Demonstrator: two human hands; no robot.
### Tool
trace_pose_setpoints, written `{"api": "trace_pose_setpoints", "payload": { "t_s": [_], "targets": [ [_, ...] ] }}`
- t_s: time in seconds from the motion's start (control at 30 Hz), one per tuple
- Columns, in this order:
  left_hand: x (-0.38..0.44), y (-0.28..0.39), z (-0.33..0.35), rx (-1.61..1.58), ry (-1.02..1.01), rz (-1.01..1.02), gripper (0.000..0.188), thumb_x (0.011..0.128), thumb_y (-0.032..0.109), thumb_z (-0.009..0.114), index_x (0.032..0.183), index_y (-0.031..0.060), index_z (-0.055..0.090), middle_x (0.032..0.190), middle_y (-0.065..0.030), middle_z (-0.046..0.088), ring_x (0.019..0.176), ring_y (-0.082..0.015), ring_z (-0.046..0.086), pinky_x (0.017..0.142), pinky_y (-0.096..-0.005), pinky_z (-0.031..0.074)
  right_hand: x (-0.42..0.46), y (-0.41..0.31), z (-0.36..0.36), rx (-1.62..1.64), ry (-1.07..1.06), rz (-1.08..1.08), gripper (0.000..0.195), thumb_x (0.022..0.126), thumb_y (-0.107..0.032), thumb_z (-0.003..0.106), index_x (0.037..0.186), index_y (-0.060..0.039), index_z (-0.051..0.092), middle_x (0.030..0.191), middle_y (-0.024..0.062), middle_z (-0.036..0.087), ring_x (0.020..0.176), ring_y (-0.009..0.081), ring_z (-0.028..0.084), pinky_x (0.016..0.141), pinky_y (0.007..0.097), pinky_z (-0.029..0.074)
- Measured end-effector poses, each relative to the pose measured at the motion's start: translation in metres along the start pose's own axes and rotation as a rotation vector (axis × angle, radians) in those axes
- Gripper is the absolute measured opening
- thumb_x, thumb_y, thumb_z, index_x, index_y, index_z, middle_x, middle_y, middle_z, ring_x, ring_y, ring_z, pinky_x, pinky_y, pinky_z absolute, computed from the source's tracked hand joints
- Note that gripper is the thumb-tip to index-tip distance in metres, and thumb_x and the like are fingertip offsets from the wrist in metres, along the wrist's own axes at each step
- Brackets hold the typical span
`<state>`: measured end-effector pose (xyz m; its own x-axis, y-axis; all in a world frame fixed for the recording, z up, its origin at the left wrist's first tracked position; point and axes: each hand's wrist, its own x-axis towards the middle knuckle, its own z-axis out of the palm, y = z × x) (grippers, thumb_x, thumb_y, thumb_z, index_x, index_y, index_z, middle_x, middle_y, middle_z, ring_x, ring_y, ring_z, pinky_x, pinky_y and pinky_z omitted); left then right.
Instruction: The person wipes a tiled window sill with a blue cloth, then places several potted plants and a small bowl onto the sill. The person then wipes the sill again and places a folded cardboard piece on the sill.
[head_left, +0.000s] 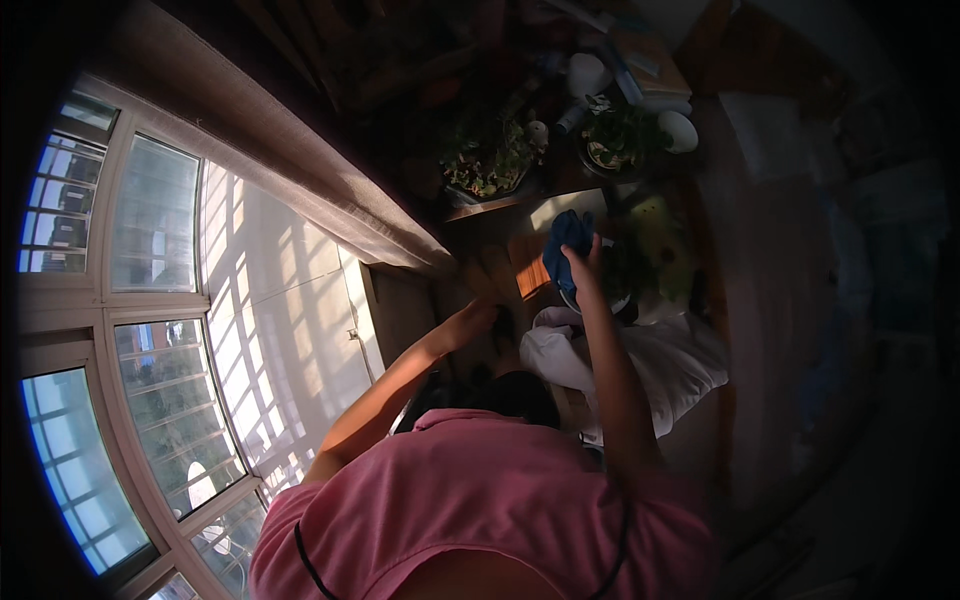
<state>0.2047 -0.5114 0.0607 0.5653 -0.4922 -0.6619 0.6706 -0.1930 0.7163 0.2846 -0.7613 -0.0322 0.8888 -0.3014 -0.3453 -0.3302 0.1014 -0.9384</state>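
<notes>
My right hand (585, 262) grips a bunched blue cloth (568, 244) above a pale round rim, perhaps of a bowl or basin (619, 302). White fabric (667, 360) lies heaped beside my right forearm. To the left, my left hand (480, 315) is lowered into shadow near a dark object (504, 321); its fingers are too dim to make out. An orange-brown wooden surface (529, 266) catches sunlight just left of the cloth.
Potted plants (491, 161) (611, 146) stand on a dark surface ahead, with a white cup-like object (677, 132) and stacked books (652, 71) near them. A curtain (322, 172) and barred windows (157, 217) are at the left.
</notes>
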Motion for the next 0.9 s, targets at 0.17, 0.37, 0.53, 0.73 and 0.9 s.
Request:
{"api": "trace_pose_setpoints", "payload": {
  "t_s": [0.17, 0.37, 0.53, 0.73, 0.9],
  "targets": [
    [0.063, -0.063, -0.037, 0.19, 0.011, 0.22, 0.047, 0.094, 0.028, 0.043, 0.133, 0.0031, 0.034, 0.126, -0.0072, 0.047, 0.113, -0.0151, 0.044, 0.094, -0.0283, 0.036, 0.144, -0.006, 0.012, -0.491, -0.026, -0.297, 0.065, 0.077, -0.013, 0.064, 0.134, -0.0058, 0.032, 0.129, 0.0206, 0.044, 0.119, 0.034, 0.043, 0.098, 0.0401, 0.036],
    [0.078, -0.058, -0.034, -0.001, 0.035, 0.31, 0.043, 0.09, 0.006, 0.045, 0.132, 0.0039, 0.035, 0.124, -0.0101, 0.048, 0.113, -0.0186, 0.048, 0.094, -0.0324, 0.039, 0.21, 0.004, 0.039, -0.955, 0.062, -0.367, 0.052, 0.076, -0.016, 0.064, 0.125, -0.0102, 0.046, 0.125, 0.0171, 0.046, 0.113, 0.0351, 0.045, 0.091, 0.0418, 0.04],
    [0.073, -0.011, -0.051, -0.143, 0.219, -0.012, 0.034, 0.092, 0.011, 0.042, 0.125, 0.0033, 0.041, 0.114, -0.0087, 0.054, 0.107, -0.0188, 0.051, 0.09, -0.0317, 0.042, 0.182, -0.014, 0.066, -1.275, 0.209, -0.571, 0.046, 0.076, -0.016, 0.063, 0.12, -0.0127, 0.05, 0.124, 0.0122, 0.042, 0.107, 0.0304, 0.042, 0.086, 0.0398, 0.039],
    [0.158, 0.002, -0.141, -0.213, 0.733, 0.25, 0.05, 0.094, 0.042, 0.036, 0.13, 0.0079, 0.037, 0.128, -0.0079, 0.043, 0.115, -0.0213, 0.043, 0.093, -0.0383, 0.038, 0.209, 0.015, 0.082, -0.051, -0.094, -0.235, 0.027, 0.09, -0.026, 0.05, 0.1, -0.0034, 0.062, 0.081, 0.0115, 0.056, 0.082, 0.0224, 0.054, 0.078, 0.034, 0.043],
    [0.196, 0.0, -0.169, -0.365, 0.328, 0.604, 0.07, 0.089, 0.057, 0.035, 0.139, 0.0092, 0.021, 0.146, -0.0064, 0.017, 0.134, -0.0271, 0.015, 0.108, -0.041, 0.016, 0.205, -0.015, 0.105, 0.173, -0.356, 0.284, 0.052, 0.092, -0.039, 0.044, 0.133, -0.0087, 0.039, 0.113, 0.0008, 0.053, 0.079, 0.0107, 0.051, 0.073, 0.0265, 0.039]
  ]
}}
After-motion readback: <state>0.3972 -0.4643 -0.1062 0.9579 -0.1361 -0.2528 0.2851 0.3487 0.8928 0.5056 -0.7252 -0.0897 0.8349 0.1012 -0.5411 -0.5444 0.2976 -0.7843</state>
